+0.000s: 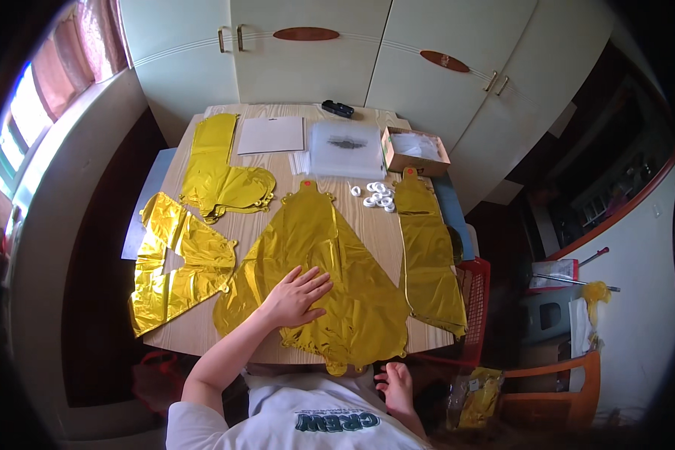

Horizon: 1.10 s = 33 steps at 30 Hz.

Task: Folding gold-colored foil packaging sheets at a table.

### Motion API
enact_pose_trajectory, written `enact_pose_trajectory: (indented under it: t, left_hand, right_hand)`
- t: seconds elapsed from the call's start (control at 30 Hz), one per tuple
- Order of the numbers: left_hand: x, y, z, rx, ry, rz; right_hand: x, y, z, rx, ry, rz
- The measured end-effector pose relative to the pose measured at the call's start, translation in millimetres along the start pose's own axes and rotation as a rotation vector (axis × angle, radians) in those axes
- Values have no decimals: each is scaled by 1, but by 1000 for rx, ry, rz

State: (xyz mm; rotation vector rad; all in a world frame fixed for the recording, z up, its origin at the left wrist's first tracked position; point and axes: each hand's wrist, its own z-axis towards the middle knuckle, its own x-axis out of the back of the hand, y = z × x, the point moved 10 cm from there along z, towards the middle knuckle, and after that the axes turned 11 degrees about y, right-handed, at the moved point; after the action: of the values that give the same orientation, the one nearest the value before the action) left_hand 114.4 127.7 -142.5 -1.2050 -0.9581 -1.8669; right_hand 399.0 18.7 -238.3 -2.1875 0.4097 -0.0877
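Note:
My left hand (296, 298) lies flat on a large, deflated gold foil balloon (337, 259), fingers slightly spread. This balloon is roughly triangular, spread in the middle of the table with its narrow tab pointing away from me. Below the table's front edge, near the balloon's lower right rim, my right hand (395, 382) hangs with loosely bent fingers and nothing visible in it. To the left lie a creased gold foil balloon (191, 259) with a hole through it and another gold foil balloon (225, 176) beyond. A long gold foil balloon (427, 251) lies along the right side.
Several white ribbon rolls (379, 196) sit near a clear plastic stack (346, 150), a pale flat sheet (271, 135) and an open cardboard box (416, 152). A black object (337, 109) lies at the back. An orange chair (555, 397) and red basket (474, 307) stand at the right.

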Motion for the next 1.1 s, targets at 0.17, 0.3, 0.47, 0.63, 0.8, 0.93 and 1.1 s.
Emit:
enact_pose_trajectory:
  t: [0.17,0.3,0.47,0.63,0.8,0.93,1.1]
  left_hand:
    - [0,1,3,-1,-4,12]
    - [1,0,1,7,0,14]
    - [2,0,2,7,5,20]
    - [-3,-3,0,35,-8,-16]
    - [-5,-8,-1,4,6,-94]
    - [-7,-13,0,69,-30,-214]
    - [-7,-13,0,91,-105,-257]
  right_hand:
    - [-28,-6,-6,-38,-156,-14]
    - [-40,-27,-4,139,-149,-70]
    - [-63,-64,-30,728,-92,-228]
    - [-132,-83,-80,1322,-238,-587]
    - [-169,-79,-99,1525,-401,-698]
    - [-172,-66,-99,1571,-489,-782]
    - [-170,-58,-97,1589,-533,-847]
